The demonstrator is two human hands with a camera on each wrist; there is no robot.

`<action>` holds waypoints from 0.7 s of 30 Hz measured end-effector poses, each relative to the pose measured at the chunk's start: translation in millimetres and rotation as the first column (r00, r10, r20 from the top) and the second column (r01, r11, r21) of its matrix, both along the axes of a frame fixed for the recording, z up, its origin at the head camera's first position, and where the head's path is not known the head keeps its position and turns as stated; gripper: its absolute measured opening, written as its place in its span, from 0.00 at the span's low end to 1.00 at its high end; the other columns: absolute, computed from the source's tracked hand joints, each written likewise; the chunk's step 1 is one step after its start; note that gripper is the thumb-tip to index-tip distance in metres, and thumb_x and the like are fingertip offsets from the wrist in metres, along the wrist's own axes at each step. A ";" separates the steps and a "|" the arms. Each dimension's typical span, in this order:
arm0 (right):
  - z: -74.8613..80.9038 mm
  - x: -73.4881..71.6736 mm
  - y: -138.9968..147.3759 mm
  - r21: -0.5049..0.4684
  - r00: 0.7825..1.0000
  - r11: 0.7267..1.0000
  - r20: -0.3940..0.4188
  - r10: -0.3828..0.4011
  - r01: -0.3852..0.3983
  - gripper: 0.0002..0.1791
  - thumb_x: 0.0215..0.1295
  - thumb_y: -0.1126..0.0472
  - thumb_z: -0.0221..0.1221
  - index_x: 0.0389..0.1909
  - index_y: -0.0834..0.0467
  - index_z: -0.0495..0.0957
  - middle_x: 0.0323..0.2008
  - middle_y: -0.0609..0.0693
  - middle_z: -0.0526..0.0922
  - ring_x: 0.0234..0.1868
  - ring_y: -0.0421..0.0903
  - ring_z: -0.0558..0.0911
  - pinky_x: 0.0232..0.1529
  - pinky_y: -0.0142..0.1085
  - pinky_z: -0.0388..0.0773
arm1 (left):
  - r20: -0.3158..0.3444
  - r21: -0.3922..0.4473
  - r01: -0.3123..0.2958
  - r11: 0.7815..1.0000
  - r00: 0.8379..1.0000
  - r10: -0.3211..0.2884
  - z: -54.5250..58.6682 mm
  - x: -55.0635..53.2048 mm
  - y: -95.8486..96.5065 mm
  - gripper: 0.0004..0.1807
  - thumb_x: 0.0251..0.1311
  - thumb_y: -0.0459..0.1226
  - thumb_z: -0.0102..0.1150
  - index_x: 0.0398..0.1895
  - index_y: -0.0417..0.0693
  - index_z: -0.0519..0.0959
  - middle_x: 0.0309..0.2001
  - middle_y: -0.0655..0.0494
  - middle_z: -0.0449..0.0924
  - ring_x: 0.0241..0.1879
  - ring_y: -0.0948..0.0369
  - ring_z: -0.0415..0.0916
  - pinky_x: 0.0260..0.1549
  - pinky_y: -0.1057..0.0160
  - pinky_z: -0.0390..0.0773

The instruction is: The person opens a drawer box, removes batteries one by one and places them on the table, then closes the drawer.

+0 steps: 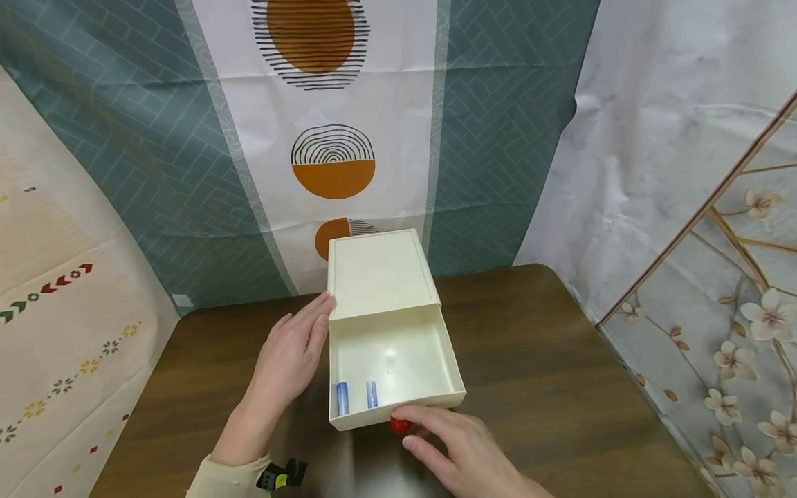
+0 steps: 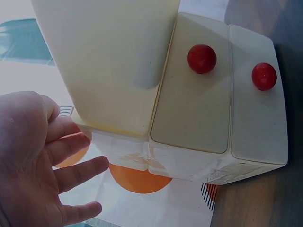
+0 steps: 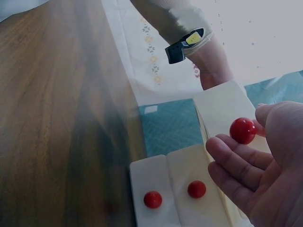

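Observation:
An off-white box of drawers [image 1: 382,270] stands on the table with its top drawer [image 1: 398,346] pulled out. Two small blue cylinders, one [image 1: 342,399] at the drawer's left wall and another [image 1: 371,394] beside it, lie near the front; their kind is unclear. My right hand [image 1: 463,443] is at the drawer front, index finger and thumb about the round red knob [image 3: 243,130]. Flat against the box's left side rests my left hand [image 1: 289,353], its fingers extended. In the left wrist view that hand [image 2: 42,165] shows spread fingers beside the box.
Two lower drawer fronts carry red knobs, one [image 2: 202,59] above the other [image 2: 264,76]. Dark wooden table [image 1: 529,360] surrounds the box. A patterned cloth [image 1: 498,138] hangs behind it, with more cloth at both sides. A dark wristband [image 1: 281,476] is on the left wrist.

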State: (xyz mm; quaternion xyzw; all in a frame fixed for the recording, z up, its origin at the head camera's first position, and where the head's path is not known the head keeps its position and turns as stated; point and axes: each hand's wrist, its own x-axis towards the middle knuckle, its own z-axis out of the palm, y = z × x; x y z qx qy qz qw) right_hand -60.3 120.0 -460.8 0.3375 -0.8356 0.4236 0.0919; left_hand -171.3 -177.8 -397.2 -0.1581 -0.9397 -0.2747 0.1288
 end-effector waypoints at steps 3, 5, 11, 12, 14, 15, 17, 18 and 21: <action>-0.3 0.5 -0.3 0.001 1.000 1.000 0.004 -0.006 0.006 0.20 0.82 0.53 0.65 0.70 0.41 0.80 0.57 0.35 0.87 0.49 0.32 0.86 0.52 0.35 0.87 | -0.003 0.004 0.000 1.000 1.000 0.000 0.2 -0.6 0.3 0.26 0.89 0.42 0.49 0.83 0.46 0.71 0.82 0.50 0.68 0.81 0.47 0.66 0.78 0.30 0.58; -0.3 1.2 -0.4 0.004 1.000 1.000 0.007 -0.007 0.007 0.20 0.82 0.53 0.66 0.70 0.41 0.80 0.57 0.35 0.87 0.48 0.31 0.86 0.52 0.35 0.87 | -0.002 0.008 0.001 1.000 1.000 -0.001 0.2 -0.9 0.5 0.26 0.89 0.41 0.50 0.83 0.46 0.71 0.82 0.50 0.68 0.81 0.47 0.67 0.78 0.30 0.58; -0.1 2.8 -1.2 0.008 1.000 1.000 0.008 0.002 -0.002 0.20 0.82 0.53 0.65 0.71 0.41 0.80 0.58 0.35 0.87 0.48 0.31 0.86 0.52 0.34 0.87 | 0.002 0.014 0.001 1.000 1.000 -0.001 -0.7 -0.8 0.7 0.26 0.88 0.41 0.50 0.83 0.46 0.71 0.82 0.50 0.68 0.81 0.46 0.67 0.78 0.30 0.58; -0.2 2.8 -1.3 0.009 1.000 1.000 0.008 0.001 -0.001 0.20 0.82 0.53 0.65 0.71 0.41 0.80 0.58 0.35 0.87 0.49 0.31 0.86 0.52 0.34 0.87 | 0.003 0.014 0.001 1.000 1.000 -0.001 -0.8 -0.8 0.6 0.26 0.88 0.41 0.50 0.83 0.46 0.71 0.82 0.50 0.68 0.81 0.46 0.67 0.78 0.30 0.58; -0.6 3.1 -1.1 0.010 1.000 1.000 0.005 0.000 0.000 0.20 0.82 0.53 0.65 0.71 0.42 0.80 0.58 0.35 0.87 0.49 0.32 0.86 0.52 0.35 0.87 | 0.000 0.013 0.000 1.000 1.000 0.000 -1.1 -0.8 0.5 0.26 0.88 0.41 0.50 0.83 0.46 0.71 0.82 0.50 0.68 0.81 0.46 0.67 0.78 0.30 0.58; -0.8 3.2 -1.1 0.011 1.000 1.000 0.005 -0.001 0.001 0.20 0.82 0.53 0.65 0.71 0.42 0.80 0.58 0.35 0.87 0.49 0.32 0.86 0.52 0.35 0.87 | 0.000 0.013 0.000 1.000 1.000 0.000 -1.2 -0.8 0.4 0.26 0.88 0.41 0.50 0.83 0.46 0.71 0.82 0.50 0.68 0.81 0.46 0.67 0.78 0.30 0.58; -1.4 3.3 -1.0 0.013 1.000 1.000 0.005 -0.001 0.001 0.20 0.83 0.53 0.65 0.71 0.41 0.80 0.58 0.35 0.87 0.50 0.32 0.87 0.53 0.35 0.87 | 0.001 0.013 0.000 1.000 1.000 0.000 -1.5 -0.7 0.3 0.26 0.88 0.41 0.50 0.83 0.46 0.71 0.82 0.50 0.68 0.81 0.46 0.66 0.78 0.30 0.58; -1.6 3.3 -1.0 0.015 1.000 1.000 0.003 -0.001 0.001 0.20 0.83 0.53 0.65 0.71 0.41 0.80 0.58 0.35 0.87 0.50 0.33 0.87 0.53 0.35 0.87 | 0.001 0.013 -0.001 1.000 1.000 0.001 -1.4 -0.6 0.3 0.26 0.88 0.41 0.50 0.83 0.46 0.71 0.82 0.50 0.68 0.81 0.46 0.66 0.78 0.30 0.58; -2.0 3.1 -1.0 0.016 1.000 1.000 0.008 0.002 -0.002 0.20 0.83 0.53 0.65 0.71 0.41 0.80 0.58 0.35 0.87 0.49 0.32 0.87 0.52 0.35 0.87 | 0.002 0.016 -0.002 1.000 1.000 0.002 -2.0 -0.3 0.1 0.26 0.88 0.41 0.51 0.83 0.46 0.71 0.82 0.50 0.68 0.81 0.45 0.66 0.78 0.30 0.58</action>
